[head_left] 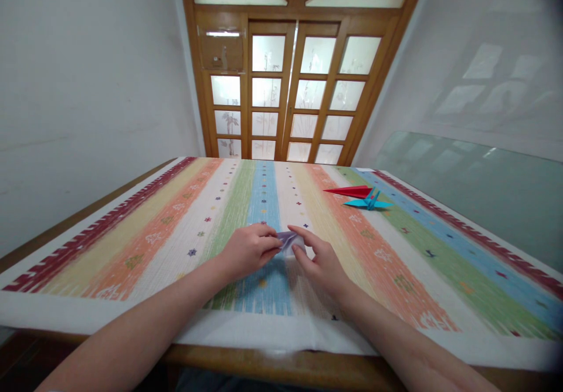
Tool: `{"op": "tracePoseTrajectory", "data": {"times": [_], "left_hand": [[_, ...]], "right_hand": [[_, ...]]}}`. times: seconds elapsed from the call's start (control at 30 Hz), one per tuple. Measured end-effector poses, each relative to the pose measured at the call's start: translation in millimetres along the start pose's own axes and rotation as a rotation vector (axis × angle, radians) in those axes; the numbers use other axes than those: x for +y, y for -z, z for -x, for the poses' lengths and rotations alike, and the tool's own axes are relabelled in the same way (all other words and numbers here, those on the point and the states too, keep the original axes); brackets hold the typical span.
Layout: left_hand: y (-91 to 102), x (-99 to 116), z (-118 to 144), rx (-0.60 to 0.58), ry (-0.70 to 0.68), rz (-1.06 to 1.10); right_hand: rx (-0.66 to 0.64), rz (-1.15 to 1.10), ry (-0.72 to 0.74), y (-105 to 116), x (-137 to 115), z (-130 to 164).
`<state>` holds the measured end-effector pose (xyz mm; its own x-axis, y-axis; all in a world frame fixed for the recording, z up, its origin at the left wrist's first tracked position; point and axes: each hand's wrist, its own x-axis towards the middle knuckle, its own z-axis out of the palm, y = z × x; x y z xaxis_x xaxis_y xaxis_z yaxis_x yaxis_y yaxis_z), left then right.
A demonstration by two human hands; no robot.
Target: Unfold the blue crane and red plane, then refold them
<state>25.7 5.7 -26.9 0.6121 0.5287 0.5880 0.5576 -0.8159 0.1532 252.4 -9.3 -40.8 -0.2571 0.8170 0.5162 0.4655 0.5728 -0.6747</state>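
Note:
A small folded piece of pale purple paper [289,241] lies near the middle of the striped tablecloth [153,233]. My left hand [248,250] pinches its left side with fingers and thumb. My right hand [317,260] holds its right side, the index finger laid along the top edge. Both hands rest low on the cloth, and most of the paper is hidden between the fingers.
A red folded paper shape [352,191] and a blue paper crane [368,202] sit on the cloth at the far right. A glass tabletop [484,192] extends to the right. A wooden door with frosted panes [290,87] stands behind the table.

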Motion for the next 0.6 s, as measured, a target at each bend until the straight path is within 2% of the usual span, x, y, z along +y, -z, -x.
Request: {"op": "tracePoseTrajectory", "data": {"times": [0.27, 0.43, 0.6], "left_hand": [[-3.7, -4.2, 1.8, -0.021, 0.008, 0.088], [-11.4, -4.1, 0.7, 0.026, 0.100, 0.171], [-12.9, 1.4, 0.1, 0.079, 0.140, 0.110]], "right_hand": [[0.009, -0.015, -0.052, 0.1, -1.0, 0.0], [0.001, 0.051, 0.016, -0.2, 1.8, 1.9], [0.009, 0.104, 0.098, 0.3, 3.0, 2.6]]}}
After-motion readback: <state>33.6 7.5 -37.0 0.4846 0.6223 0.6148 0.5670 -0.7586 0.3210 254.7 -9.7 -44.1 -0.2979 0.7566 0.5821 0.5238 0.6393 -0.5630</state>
